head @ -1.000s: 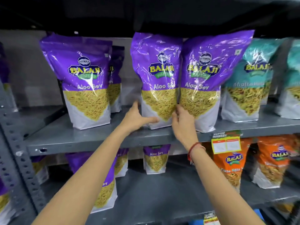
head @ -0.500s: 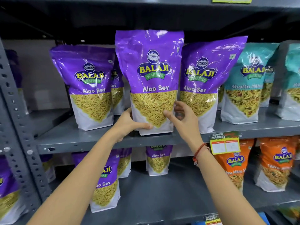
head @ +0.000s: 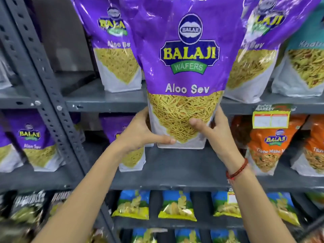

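Gripping the purple Aloo Sev pouch (head: pixel 184 67) by its two bottom corners, both hands are holding it upright in the air. It is hanging out in front of the front edge of the upper shelf (head: pixel 105 100), close to the camera and free of the boards. The left hand (head: pixel 140 135) is wrapping the pouch's lower left corner. Its thumb is lying flat across the white strip at the bottom of the front, while its other fingers are curling out of sight behind. The right hand (head: pixel 215 132) is clasping the lower right corner, its thumb pressing on the clear window full of yellow sev. Its fingers are likewise hidden behind the pouch, and a red thread bracelet (head: pixel 236 170) is sitting on that wrist. Behind the held pouch, a second purple pouch (head: pixel 117 50) is standing on the upper shelf to the left and a third purple pouch (head: pixel 252 55) to the right. A teal pouch (head: pixel 301 67) is standing nearer that shelf's right end. A yellow price tag (head: pixel 271 116) is hanging from the upper shelf's front edge, just above the orange pouches (head: pixel 270 146) standing on the middle shelf (head: pixel 175 169). Blue-and-yellow packets (head: pixel 177 206) are sitting in a row on the shelf below, and a slotted grey upright (head: pixel 43 76) is running down the left side.
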The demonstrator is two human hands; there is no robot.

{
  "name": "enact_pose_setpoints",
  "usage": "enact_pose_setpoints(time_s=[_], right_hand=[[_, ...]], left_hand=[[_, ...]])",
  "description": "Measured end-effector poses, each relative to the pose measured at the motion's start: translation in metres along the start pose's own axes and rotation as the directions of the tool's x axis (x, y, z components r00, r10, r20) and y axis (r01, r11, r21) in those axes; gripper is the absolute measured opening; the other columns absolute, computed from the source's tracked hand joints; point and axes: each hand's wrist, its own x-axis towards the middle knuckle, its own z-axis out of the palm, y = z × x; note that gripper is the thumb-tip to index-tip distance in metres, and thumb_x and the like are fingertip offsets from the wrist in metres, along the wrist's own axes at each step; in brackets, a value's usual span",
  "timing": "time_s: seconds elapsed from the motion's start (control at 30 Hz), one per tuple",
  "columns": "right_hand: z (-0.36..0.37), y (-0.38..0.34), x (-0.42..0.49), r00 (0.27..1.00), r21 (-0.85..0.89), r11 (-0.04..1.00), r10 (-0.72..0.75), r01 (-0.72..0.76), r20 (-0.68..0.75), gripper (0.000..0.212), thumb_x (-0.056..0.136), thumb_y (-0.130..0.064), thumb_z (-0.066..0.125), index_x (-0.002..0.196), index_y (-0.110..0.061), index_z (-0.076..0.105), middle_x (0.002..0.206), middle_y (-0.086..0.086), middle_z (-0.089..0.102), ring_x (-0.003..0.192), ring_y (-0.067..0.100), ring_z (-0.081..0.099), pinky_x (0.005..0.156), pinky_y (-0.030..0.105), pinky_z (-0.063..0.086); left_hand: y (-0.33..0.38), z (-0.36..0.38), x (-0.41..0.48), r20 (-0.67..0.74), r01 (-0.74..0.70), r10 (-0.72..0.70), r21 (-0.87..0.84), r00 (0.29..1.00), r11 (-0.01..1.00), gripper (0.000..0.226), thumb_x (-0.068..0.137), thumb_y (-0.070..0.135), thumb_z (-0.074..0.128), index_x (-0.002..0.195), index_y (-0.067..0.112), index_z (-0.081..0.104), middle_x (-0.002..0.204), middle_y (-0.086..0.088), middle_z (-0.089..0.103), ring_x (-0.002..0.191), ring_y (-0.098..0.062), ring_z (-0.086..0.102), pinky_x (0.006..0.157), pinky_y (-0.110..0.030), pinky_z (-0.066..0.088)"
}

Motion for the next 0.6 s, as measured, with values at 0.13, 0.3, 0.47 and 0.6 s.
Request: enact_pose_setpoints(time_s=[0.13,0.3,0.47,0.6], right_hand=[[0.004,0.03,-0.026,0.995,-0.003,0.995,0.102,-0.102,0.006,0.068,0.053,-0.057,0.08,0.112,-0.034,0.053,0.106,-0.021,0.07,0.104,0.002,0.064,0.08,0.014,0.051],[0.001,0.077,-0.051,0.965,-0.093,0.964,0.256,-0.25,0.059,0.061,0.052,-0.046,0.085,0.104,-0.041,0.055,0.103,-0.024,0.07,0.101,-0.001,0.065,0.079,0.015,0.051],[-0.01,0.123,-0.064,0.893,-0.27,0.88,0.433,-0.39,0.119,0.07,0.044,-0.053,0.086,0.105,-0.037,0.057,0.099,-0.028,0.068,0.098,-0.012,0.06,0.076,0.005,0.047],[-0.016,0.157,-0.062,0.859,-0.375,0.827,0.495,-0.419,0.13,0.071,0.046,-0.043,0.09,0.108,-0.026,0.06,0.1,-0.026,0.066,0.096,-0.015,0.059,0.072,0.001,0.045]], left_hand=[[-0.037,0.009,-0.023,-0.004,0.077,-0.077,0.017,0.997,0.997,0.067,0.04,0.034,0.091,0.099,0.043,0.06,0.102,0.022,0.073,0.1,0.0,0.067,0.081,-0.015,0.051],[-0.091,0.018,-0.042,0.009,0.21,-0.212,0.09,0.977,0.974,0.09,0.034,0.048,0.091,0.114,0.027,0.057,0.112,0.006,0.07,0.107,-0.01,0.064,0.097,-0.039,0.05],[-0.135,0.029,-0.045,0.069,0.301,-0.315,0.164,0.946,0.939,0.091,0.034,0.05,0.091,0.114,0.031,0.053,0.113,0.01,0.069,0.108,-0.007,0.062,0.097,-0.033,0.049],[-0.165,0.041,-0.034,0.092,0.309,-0.331,0.2,0.939,0.93,0.074,0.035,0.047,0.091,0.093,0.063,0.048,0.096,0.042,0.062,0.092,0.021,0.056,0.073,0.0,0.043]])
